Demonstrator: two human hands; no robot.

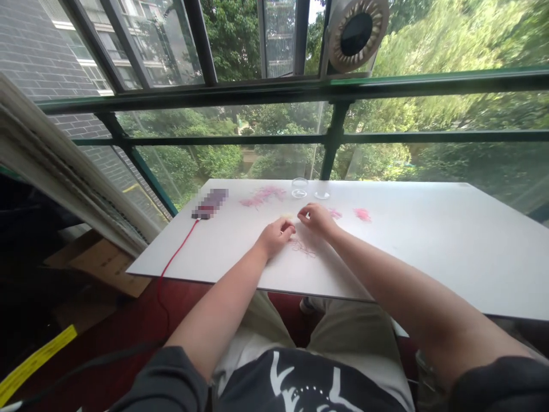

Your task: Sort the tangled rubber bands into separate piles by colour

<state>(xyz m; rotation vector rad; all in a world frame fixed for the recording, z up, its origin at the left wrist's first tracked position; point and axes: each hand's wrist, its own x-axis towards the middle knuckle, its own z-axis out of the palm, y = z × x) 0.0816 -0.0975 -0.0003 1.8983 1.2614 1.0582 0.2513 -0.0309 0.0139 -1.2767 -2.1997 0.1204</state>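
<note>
At the white counter [429,240], the left hand [274,236] and, at its two o'clock, the right hand [318,217] curl nearly closed, any hold unclear; pink strands [303,248] lie at the left's four o'clock.

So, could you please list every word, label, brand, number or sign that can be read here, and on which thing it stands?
No text can be read with certainty.
Yellow strip: dark line of marks, too blurred to read.
Cardboard box: faint marks, too small to read.
Shirt: white print, no readable word.
Device with the red cable: pixelated, nothing readable.
</note>
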